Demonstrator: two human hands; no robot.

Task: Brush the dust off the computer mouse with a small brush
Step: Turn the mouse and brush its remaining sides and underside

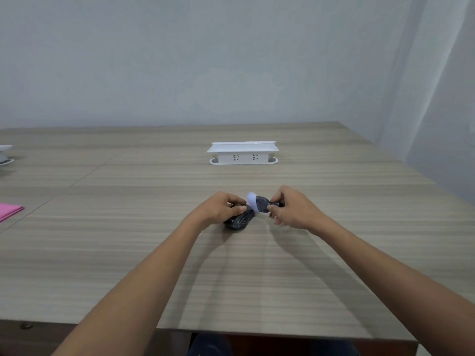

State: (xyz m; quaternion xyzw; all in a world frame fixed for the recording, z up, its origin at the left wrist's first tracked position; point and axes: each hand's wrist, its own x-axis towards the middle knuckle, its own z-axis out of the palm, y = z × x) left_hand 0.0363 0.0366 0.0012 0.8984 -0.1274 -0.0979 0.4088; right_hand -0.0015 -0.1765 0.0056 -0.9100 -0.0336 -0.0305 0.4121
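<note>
A black computer mouse (239,220) lies on the wooden table (128,253) near its middle. My left hand (218,209) rests over the mouse's far end, with the fingers gripping it. My right hand (293,208) pinches the dark handle of a small brush (261,202). The brush has a dark body and pale lilac-white bristles that point left. The bristles sit just above the right side of the mouse's front end; I cannot tell whether they touch it.
A white power strip box (243,152) with sockets stands further back on the table. A pink cloth (9,211) lies at the left edge, and a white object (5,156) sits behind it. The table's front edge is close to my body.
</note>
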